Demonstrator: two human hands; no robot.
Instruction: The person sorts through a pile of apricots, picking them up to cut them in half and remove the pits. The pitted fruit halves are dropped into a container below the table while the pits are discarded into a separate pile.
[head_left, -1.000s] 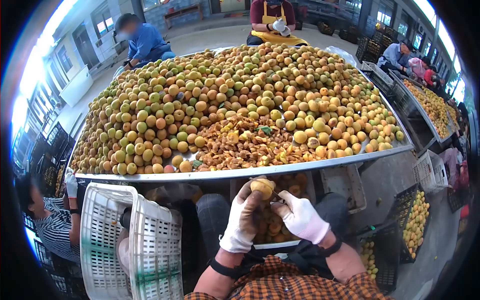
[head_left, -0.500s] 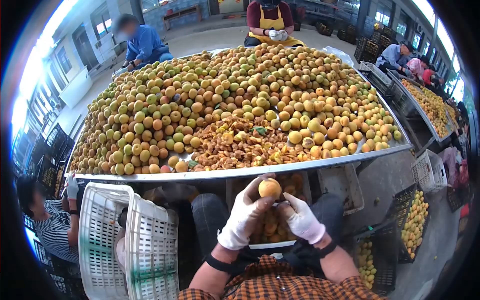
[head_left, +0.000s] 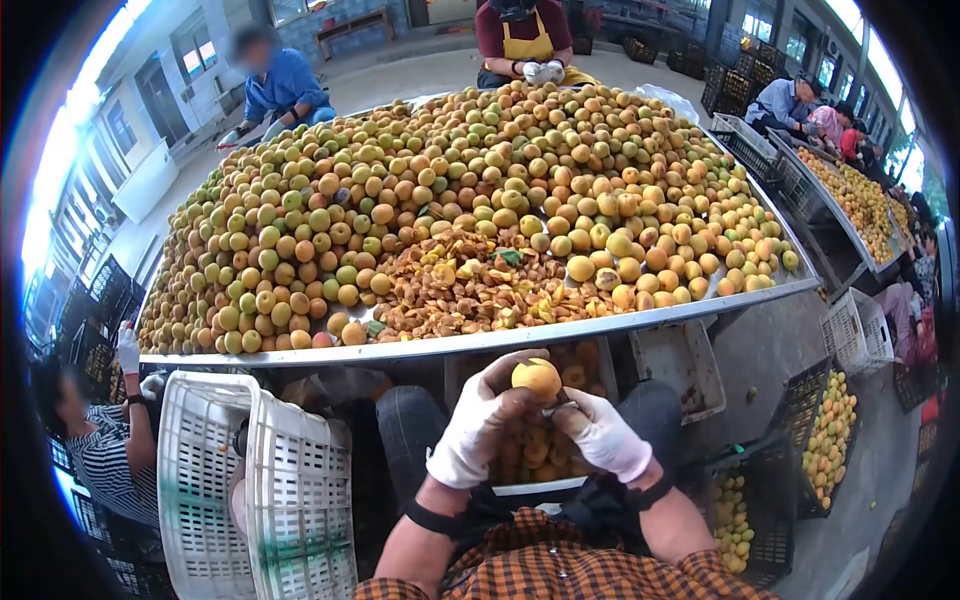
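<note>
In front of my lap, my left hand (head_left: pixel 487 412) in a white, soiled glove grips a yellow-orange apricot (head_left: pixel 538 378) between thumb and fingers. The gloved right hand (head_left: pixel 600 432) is closed close beside the fruit, on what looks like a small knife (head_left: pixel 562 398), mostly covered by the fingers. Below both hands stands a crate of apricots (head_left: pixel 540 489), partly hidden by them. Ahead is a metal-edged table (head_left: pixel 480 346) heaped with whole apricots (head_left: pixel 330 215). Near its front edge lies a pile of brown and yellow fruit scraps or pits (head_left: pixel 460 290).
A white plastic crate (head_left: pixel 300 490) stands at my left. Black crates with apricots (head_left: pixel 830 430) and a pale tray (head_left: pixel 680 372) are on the right. Co-workers sit left, in a striped shirt (head_left: pixel 105 450), and across, in blue (head_left: pixel 285 85) and a yellow apron (head_left: pixel 525 45).
The apricot has turned slightly in my left hand, and both hands have shifted a little left. The person in blue and the one in stripes have moved their arms.
</note>
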